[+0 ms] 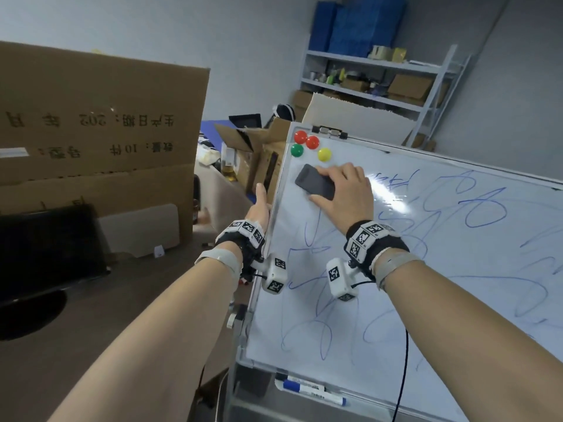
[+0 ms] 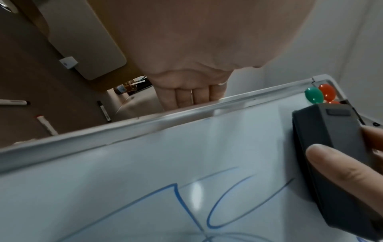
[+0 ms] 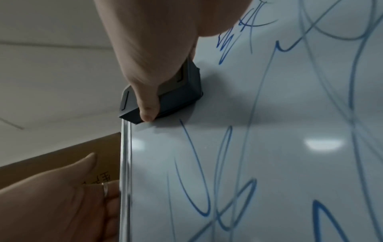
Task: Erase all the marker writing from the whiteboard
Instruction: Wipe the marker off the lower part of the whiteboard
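Observation:
A whiteboard (image 1: pixel 441 306) covered with blue marker scribbles (image 1: pixel 484 208) leans in front of me. My right hand (image 1: pixel 347 193) grips a dark grey eraser (image 1: pixel 315 181) and presses it flat on the board's top left corner; the thumb (image 3: pixel 146 104) lies along its side. The patch right around the eraser (image 3: pixel 182 96) bears no ink. My left hand (image 1: pixel 259 208) holds the board's left frame (image 2: pixel 145 117), fingers (image 2: pixel 190 96) curled behind it and thumb pointing up beside the edge.
Red (image 1: pixel 300 137), green (image 1: pixel 297 150) and yellow (image 1: pixel 324 154) magnets sit just above the eraser. A blue-capped marker (image 1: pixel 313 391) lies in the bottom tray. A big cardboard box (image 1: pixel 91 132) and a dark monitor (image 1: pixel 45 248) stand left; a shelf (image 1: pixel 380 80) behind.

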A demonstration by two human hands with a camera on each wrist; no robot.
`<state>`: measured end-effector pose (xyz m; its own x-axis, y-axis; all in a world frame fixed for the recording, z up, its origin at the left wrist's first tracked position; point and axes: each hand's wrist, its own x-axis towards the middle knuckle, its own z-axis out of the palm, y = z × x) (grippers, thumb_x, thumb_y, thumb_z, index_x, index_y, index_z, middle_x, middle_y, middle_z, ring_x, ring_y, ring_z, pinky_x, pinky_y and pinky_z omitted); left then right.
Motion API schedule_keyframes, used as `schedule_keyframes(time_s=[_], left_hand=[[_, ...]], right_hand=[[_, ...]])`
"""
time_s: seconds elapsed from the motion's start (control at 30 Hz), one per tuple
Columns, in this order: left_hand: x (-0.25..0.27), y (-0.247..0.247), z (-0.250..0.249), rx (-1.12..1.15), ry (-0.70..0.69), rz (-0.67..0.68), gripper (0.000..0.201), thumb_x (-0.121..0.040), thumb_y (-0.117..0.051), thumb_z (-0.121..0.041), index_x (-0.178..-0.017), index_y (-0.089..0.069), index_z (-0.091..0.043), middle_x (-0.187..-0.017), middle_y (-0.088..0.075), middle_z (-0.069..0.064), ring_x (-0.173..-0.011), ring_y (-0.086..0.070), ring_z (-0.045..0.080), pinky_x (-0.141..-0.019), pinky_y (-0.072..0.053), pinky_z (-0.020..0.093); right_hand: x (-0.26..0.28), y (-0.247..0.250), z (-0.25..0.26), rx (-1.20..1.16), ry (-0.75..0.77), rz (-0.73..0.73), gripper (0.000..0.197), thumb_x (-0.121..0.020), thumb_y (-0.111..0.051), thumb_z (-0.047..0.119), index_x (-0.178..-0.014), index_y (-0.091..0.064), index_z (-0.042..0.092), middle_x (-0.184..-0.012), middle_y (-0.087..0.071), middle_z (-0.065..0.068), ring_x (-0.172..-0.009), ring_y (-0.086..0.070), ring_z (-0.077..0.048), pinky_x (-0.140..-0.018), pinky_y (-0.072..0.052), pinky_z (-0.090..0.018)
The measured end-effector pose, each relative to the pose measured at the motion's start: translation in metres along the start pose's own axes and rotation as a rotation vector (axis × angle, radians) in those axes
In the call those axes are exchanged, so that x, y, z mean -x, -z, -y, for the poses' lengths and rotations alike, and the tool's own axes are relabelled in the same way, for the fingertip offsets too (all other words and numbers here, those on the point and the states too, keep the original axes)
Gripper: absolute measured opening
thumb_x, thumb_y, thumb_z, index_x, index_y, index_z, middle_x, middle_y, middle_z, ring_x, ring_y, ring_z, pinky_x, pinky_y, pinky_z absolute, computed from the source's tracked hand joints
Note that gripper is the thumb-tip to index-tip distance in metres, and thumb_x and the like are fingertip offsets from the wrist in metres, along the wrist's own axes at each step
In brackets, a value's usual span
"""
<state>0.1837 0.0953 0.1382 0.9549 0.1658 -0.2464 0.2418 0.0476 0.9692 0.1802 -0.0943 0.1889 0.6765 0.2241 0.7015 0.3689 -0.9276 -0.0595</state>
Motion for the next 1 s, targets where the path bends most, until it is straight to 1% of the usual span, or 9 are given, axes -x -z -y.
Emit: schedule_keyframes(time_s=[0.07,0.13,0.2,0.33,0.43,0.53,0.7,0.83,1.0], left_hand=[[-0.001,0.000,0.007,-0.004,-0.013,0.007,0.083,-0.098,-0.015,-0.069,-0.096,-0.071,-0.008,-0.094,-0.069,0.009,-0.097,-0.062,0.028,-0.098,-0.042,0.034],[-0.002,-0.001,0.016,-0.049,-0.025,-0.021,0.083,-0.097,-0.017,-0.069,-0.119,-0.069,-0.009,-0.118,-0.068,0.015,-0.113,-0.061,0.032,-0.108,-0.039,0.039],[-0.003,-0.003,0.030,-0.097,-0.019,-0.032,0.082,-0.097,-0.017,-0.069,-0.130,-0.064,-0.011,-0.131,-0.063,0.014,-0.122,-0.057,0.032,-0.110,-0.036,0.039],[0.003,-0.007,0.047,-0.147,-0.032,-0.034,0.072,-0.100,-0.019,-0.059,-0.126,-0.060,-0.007,-0.128,-0.061,0.015,-0.109,-0.056,0.031,-0.096,-0.037,0.035],[0.010,-0.005,0.044,-0.145,-0.015,-0.076,0.075,-0.100,-0.023,-0.060,-0.138,-0.052,-0.003,-0.136,-0.057,0.016,-0.120,-0.053,0.031,-0.096,-0.033,0.035],[0.016,-0.002,0.044,-0.140,-0.018,-0.066,0.073,-0.101,-0.024,-0.058,-0.138,-0.051,-0.001,-0.137,-0.056,0.018,-0.105,-0.049,0.026,-0.089,-0.031,0.032],[0.017,-0.001,0.069,-0.108,0.026,-0.019,0.067,-0.099,-0.030,-0.057,-0.137,-0.053,-0.007,-0.129,-0.057,0.014,-0.104,-0.049,0.025,-0.090,-0.032,0.032],[0.019,0.001,0.091,-0.048,0.066,-0.038,0.048,-0.100,-0.035,-0.053,-0.113,-0.058,-0.012,-0.113,-0.056,0.007,-0.099,-0.049,0.025,-0.088,-0.034,0.031],[0.034,0.008,0.090,-0.028,0.087,-0.036,0.072,-0.095,-0.037,-0.061,-0.137,-0.055,-0.005,-0.135,-0.059,0.013,-0.118,-0.055,0.029,-0.103,-0.039,0.036]], right_hand=[[0.010,-0.005,0.002,-0.036,0.001,0.037,0.057,-0.073,-0.079,0.048,-0.123,-0.060,0.028,-0.107,-0.053,0.000,-0.100,-0.045,-0.022,-0.083,-0.040,-0.037],[0.031,-0.018,0.009,-0.084,0.038,0.122,0.057,-0.071,-0.080,0.047,-0.120,-0.061,0.028,-0.106,-0.052,0.001,-0.100,-0.045,-0.022,-0.085,-0.041,-0.038],[0.057,-0.033,0.012,-0.095,0.074,0.221,0.057,-0.069,-0.082,0.047,-0.119,-0.062,0.027,-0.105,-0.052,0.001,-0.101,-0.046,-0.022,-0.086,-0.043,-0.041],[0.068,-0.023,-0.001,-0.049,0.031,0.199,0.056,-0.072,-0.079,0.047,-0.122,-0.061,0.028,-0.108,-0.055,0.002,-0.104,-0.047,-0.023,-0.088,-0.042,-0.040],[0.044,-0.003,-0.016,-0.056,-0.136,0.028,0.056,-0.074,-0.079,0.046,-0.122,-0.059,0.026,-0.113,-0.055,-0.001,-0.107,-0.046,-0.025,-0.090,-0.040,-0.039],[0.036,0.002,-0.020,-0.088,-0.232,-0.029,0.056,-0.073,-0.080,0.048,-0.120,-0.058,0.026,-0.113,-0.053,-0.001,-0.106,-0.046,-0.026,-0.092,-0.040,-0.037],[0.084,-0.034,0.000,-0.132,-0.099,0.141,0.057,-0.067,-0.084,0.045,-0.115,-0.061,0.024,-0.107,-0.052,-0.003,-0.100,-0.046,-0.027,-0.086,-0.042,-0.042],[0.118,-0.052,0.011,-0.097,-0.001,0.291,0.056,-0.067,-0.084,0.043,-0.114,-0.061,0.023,-0.104,-0.051,-0.003,-0.099,-0.046,-0.026,-0.085,-0.042,-0.042],[0.093,-0.034,0.013,-0.077,-0.013,0.186,0.056,-0.071,-0.082,0.044,-0.118,-0.060,0.024,-0.108,-0.054,-0.003,-0.102,-0.047,-0.026,-0.085,-0.040,-0.039]])
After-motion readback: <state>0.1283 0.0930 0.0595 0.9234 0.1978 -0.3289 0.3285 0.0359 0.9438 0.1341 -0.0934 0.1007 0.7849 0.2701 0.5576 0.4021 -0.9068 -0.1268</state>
